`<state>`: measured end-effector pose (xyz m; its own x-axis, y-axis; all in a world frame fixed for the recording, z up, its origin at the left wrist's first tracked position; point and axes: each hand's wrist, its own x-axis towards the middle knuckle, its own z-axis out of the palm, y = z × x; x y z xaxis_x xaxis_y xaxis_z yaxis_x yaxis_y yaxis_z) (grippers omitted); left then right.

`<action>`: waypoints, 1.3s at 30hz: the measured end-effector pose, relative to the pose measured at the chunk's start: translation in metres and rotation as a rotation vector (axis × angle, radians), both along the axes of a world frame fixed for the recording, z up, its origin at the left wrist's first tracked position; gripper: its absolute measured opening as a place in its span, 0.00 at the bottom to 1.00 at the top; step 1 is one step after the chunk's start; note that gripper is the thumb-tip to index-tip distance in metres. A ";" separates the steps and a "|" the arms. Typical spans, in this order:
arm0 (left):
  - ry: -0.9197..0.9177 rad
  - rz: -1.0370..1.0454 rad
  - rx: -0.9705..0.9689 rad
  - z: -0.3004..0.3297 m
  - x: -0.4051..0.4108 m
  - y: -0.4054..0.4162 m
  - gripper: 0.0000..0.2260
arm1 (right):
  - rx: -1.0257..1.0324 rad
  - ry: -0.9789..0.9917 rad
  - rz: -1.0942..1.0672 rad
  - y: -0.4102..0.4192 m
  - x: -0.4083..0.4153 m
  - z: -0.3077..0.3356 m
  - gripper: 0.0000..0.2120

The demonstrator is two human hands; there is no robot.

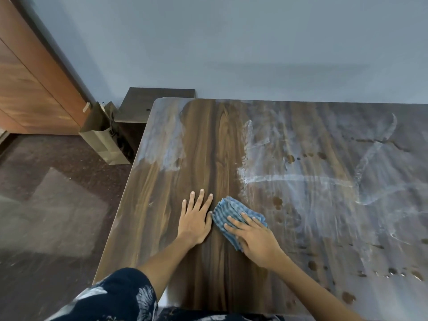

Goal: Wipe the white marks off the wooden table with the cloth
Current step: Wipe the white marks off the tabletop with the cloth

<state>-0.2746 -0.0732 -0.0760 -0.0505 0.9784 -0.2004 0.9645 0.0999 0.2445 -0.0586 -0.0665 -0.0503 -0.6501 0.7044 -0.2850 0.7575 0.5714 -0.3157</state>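
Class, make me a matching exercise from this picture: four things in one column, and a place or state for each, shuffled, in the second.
1. cloth
2. left hand
3. paper bag
4. white marks

A. on the floor beside the table
B. flat on bare wood
C. under the right hand
D. across the table's right part

Pairs: 1-C, 2-B, 3-A, 4-D

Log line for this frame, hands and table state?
left hand flat on table | right hand pressing cloth | white marks remain right, far-left corner
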 end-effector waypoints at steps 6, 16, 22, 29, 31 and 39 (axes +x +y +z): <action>-0.004 -0.017 0.039 -0.002 0.001 0.037 0.23 | 0.033 -0.038 -0.123 0.042 -0.011 0.004 0.22; -0.029 0.014 0.015 0.007 0.015 0.139 0.25 | 0.036 -0.018 -0.239 0.165 -0.030 0.009 0.23; -0.022 0.029 0.009 0.013 0.008 0.213 0.25 | 0.033 0.022 -0.263 0.237 -0.043 0.006 0.23; -0.023 0.039 0.061 0.007 -0.001 0.289 0.24 | 0.052 0.054 -0.299 0.330 -0.065 0.001 0.22; -0.027 0.037 0.086 0.003 -0.003 0.305 0.24 | 0.036 0.064 -0.313 0.357 -0.073 0.001 0.22; -0.012 0.045 0.212 -0.012 -0.005 0.323 0.26 | 0.036 0.088 -0.350 0.441 -0.108 -0.003 0.22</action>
